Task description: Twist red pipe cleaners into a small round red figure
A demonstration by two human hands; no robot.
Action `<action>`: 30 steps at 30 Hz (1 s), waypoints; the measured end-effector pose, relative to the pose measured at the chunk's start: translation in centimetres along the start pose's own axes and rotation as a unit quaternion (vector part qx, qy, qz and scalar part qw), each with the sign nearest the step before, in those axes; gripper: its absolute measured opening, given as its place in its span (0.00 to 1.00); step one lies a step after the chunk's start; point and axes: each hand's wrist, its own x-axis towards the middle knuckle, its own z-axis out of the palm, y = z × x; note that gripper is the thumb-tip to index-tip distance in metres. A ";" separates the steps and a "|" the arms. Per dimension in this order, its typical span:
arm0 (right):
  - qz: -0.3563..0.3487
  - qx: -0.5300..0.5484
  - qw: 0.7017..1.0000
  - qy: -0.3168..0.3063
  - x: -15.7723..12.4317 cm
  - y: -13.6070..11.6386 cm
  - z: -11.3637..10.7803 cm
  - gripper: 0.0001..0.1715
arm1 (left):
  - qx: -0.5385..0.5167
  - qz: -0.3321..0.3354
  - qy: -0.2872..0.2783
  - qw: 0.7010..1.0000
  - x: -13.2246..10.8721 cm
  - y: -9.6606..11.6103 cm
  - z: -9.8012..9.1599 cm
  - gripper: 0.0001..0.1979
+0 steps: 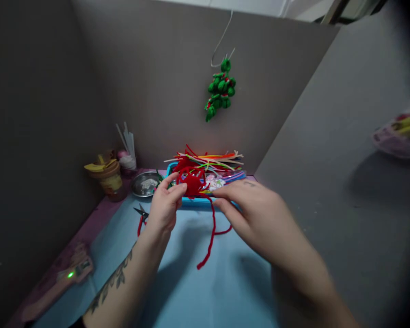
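My left hand [164, 205] pinches a red fuzzy piece of bent pipe cleaners [193, 183], with a round middle and thin loops around its top. A long red pipe cleaner [212, 239] hangs below the piece, and another red length crosses behind it toward the right. My right hand [259, 214] is closed at the fingertips beside the upper end of the hanging strand and seems to pinch it; the exact contact is small and blurred. Behind both hands stands a blue tray [200, 203], partly covered by them and by the red piece.
Loose coloured pipe cleaners [212, 159] heap over the tray. To its left are a metal bowl [146, 184], red-handled cutters [141, 218] and a brown pot [105, 180]. A pink glue gun [68, 278] with a green light lies front left. A green ornament [222, 86] hangs from a wire.
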 end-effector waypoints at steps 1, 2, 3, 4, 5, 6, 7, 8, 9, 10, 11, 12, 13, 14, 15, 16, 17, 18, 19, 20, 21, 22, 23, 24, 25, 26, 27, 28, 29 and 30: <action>0.002 -0.023 1.000 -0.020 0.5 0.4 0.3 0.05 | 0.001 0.002 -0.001 1.000 -0.1 -0.2 0.1 0.31; 0.007 -0.042 0.998 -0.040 0.9 0.9 0.8 0.06 | 0.001 0.002 -0.003 1.000 -0.2 -0.3 0.2 0.30; 0.017 -0.057 0.997 -0.051 1.1 1.5 1.6 0.08 | -0.001 -0.005 -0.006 1.000 -0.2 -0.5 0.4 0.29; 0.022 -0.048 0.997 -0.053 1.2 2.1 2.4 0.12 | -0.004 -0.016 -0.006 1.000 -0.3 -0.7 0.5 0.29; 0.024 -0.038 0.998 -0.049 1.2 2.7 3.3 0.13 | -0.007 -0.029 -0.005 1.000 -0.4 -0.9 0.7 0.29; 0.025 -0.029 0.998 -0.042 1.1 3.2 4.2 0.12 | -0.009 -0.044 -0.004 0.999 -0.4 -1.1 0.8 0.29; 0.032 -0.024 0.999 -0.028 0.9 3.7 5.0 0.09 | -0.011 -0.060 -0.003 0.998 -0.4 -1.3 0.8 0.29; 0.038 -0.016 0.999 -0.023 0.8 4.0 5.6 0.07 | -0.013 -0.075 -0.003 0.997 -0.4 -1.5 0.9 0.29; 0.049 -0.001 0.999 -0.021 0.6 4.3 6.1 0.05 | -0.015 -0.088 -0.004 0.996 -0.3 -1.7 0.8 0.29; 0.059 0.017 0.998 -0.015 0.5 4.5 6.3 0.03 | -0.015 -0.099 -0.006 0.995 -0.2 -1.8 0.8 0.29; 0.068 0.037 0.997 -0.012 0.5 4.7 6.5 0.02 | -0.012 -0.108 -0.009 0.994 0.0 -2.0 0.7 0.29; 0.076 0.058 0.995 -0.010 0.5 4.9 6.5 0.03 | -0.005 -0.114 -0.011 0.993 0.2 -2.2 0.6 0.30; 0.082 0.074 0.994 -0.008 0.5 5.1 6.4 0.04 | 0.004 -0.117 -0.013 0.993 0.3 -2.3 0.5 0.31; 0.085 0.084 0.993 -0.011 0.6 5.2 6.3 0.05 | 0.017 -0.114 -0.013 0.993 0.5 -2.4 0.4 0.32; 0.087 0.089 0.992 -0.017 0.6 5.4 6.2 0.05 | 0.034 -0.107 -0.015 0.994 0.6 -2.6 0.4 0.33; 0.088 0.090 0.992 -0.026 0.7 5.6 6.2 0.05 | 0.051 -0.099 -0.019 0.994 0.7 -2.7 0.3 0.34; 0.088 0.088 0.992 -0.037 0.7 5.7 6.2 0.05 | 0.068 -0.090 -0.025 0.993 0.7 -2.8 0.3 0.35; 0.088 0.085 0.991 -0.046 0.7 5.9 6.2 0.05 | 0.082 -0.080 -0.030 0.993 0.8 -2.9 0.4 0.35; 0.087 0.085 0.991 -0.053 0.6 5.9 6.3 0.05 | 0.091 -0.072 -0.030 0.993 0.8 -3.0 0.4 0.36; 0.085 0.084 0.991 -0.054 0.6 6.0 6.5 0.05 | 0.093 -0.065 -0.026 0.993 0.7 -3.0 0.5 0.37; 0.083 0.082 0.992 -0.050 0.5 6.0 6.7 0.04 | 0.090 -0.060 -0.019 0.994 0.7 -3.1 0.6 0.37; 0.080 0.079 0.993 -0.039 0.5 6.0 6.9 0.04 | 0.083 -0.058 -0.010 0.995 0.6 -3.2 0.6 0.37; 0.078 0.075 0.994 -0.025 0.4 6.0 7.1 0.03 | 0.074 -0.058 -0.002 0.996 0.6 -3.2 0.7 0.37; 0.077 0.072 0.994 -0.010 0.4 5.9 7.3 0.03 | 0.066 -0.061 0.003 0.996 0.5 -3.3 0.8 0.37; 0.077 0.072 0.994 0.003 0.4 5.9 7.4 0.03 | 0.060 -0.066 0.004 0.996 0.5 -3.3 0.8 0.37; 0.078 0.074 0.994 0.012 0.4 5.8 7.5 0.03 | 0.057 -0.069 0.004 0.996 0.4 -3.3 0.9 0.37; 0.079 0.078 0.994 0.017 0.4 5.8 7.5 0.04 | 0.057 -0.070 0.002 0.996 0.4 -3.3 0.9 0.37; 0.079 0.083 0.993 0.018 0.4 5.7 7.6 0.04 | 0.061 -0.068 0.000 0.996 0.4 -3.2 0.9 0.36; 0.077 0.086 0.993 0.017 0.4 5.7 7.5 0.05 | 0.067 -0.066 -0.002 0.996 0.3 -3.2 0.9 0.36; 0.075 0.087 0.993 0.016 0.4 5.7 7.5 0.05 | 0.073 -0.062 -0.004 0.995 0.3 -3.2 0.9 0.36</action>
